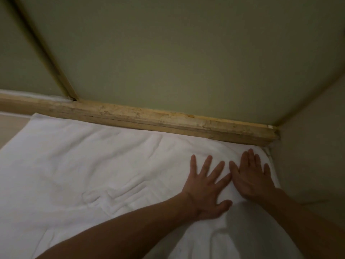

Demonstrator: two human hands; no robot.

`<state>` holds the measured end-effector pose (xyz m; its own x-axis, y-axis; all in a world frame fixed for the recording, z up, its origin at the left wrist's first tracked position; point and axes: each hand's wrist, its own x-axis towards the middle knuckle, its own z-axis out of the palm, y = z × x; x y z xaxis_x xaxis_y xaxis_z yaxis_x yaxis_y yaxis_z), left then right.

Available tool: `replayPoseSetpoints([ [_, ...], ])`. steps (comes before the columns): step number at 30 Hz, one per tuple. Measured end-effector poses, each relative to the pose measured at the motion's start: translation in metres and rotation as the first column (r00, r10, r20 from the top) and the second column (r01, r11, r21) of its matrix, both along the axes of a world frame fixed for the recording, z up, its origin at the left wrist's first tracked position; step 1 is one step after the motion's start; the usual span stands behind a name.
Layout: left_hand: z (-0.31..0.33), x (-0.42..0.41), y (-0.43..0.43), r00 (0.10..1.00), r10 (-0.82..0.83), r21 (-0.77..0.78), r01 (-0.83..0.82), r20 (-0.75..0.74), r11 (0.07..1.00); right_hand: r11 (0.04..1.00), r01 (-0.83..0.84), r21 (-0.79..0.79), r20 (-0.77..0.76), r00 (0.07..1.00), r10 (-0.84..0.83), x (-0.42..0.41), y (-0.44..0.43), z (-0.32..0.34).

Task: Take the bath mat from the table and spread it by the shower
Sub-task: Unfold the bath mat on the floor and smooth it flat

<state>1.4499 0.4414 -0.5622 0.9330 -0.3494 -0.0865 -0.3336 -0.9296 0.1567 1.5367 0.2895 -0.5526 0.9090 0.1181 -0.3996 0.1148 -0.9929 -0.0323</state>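
Note:
The white bath mat lies spread flat on the floor, its far edge along the stone threshold of the shower. Shallow wrinkles cross its middle. My left hand lies flat on the mat near its far right part, fingers straight and spread. Just to the right, my right hand also presses flat on the mat, fingertips close to the mat's right corner by the wall. Both forearms reach in from the bottom edge.
Frosted glass shower panels rise behind the threshold, with a brass-coloured frame strip at the left. A wall closes in the right side. Bare beige floor shows at the far left of the mat.

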Motion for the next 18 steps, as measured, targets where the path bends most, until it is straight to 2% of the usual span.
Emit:
replayPoseSetpoints([
  [5, -0.003, 0.0, -0.007, 1.0, -0.007, -0.003, 0.007, 0.021, 1.0, 0.999, 0.029, -0.028, 0.014, 0.999, -0.029, -0.004, -0.003, 0.001],
  [18, -0.002, 0.004, -0.007, 1.0, -0.008, 0.017, 0.008, 0.019, 1.0, 0.999, 0.026, 0.036, 0.018, 0.999, -0.027, 0.006, -0.009, -0.003],
])
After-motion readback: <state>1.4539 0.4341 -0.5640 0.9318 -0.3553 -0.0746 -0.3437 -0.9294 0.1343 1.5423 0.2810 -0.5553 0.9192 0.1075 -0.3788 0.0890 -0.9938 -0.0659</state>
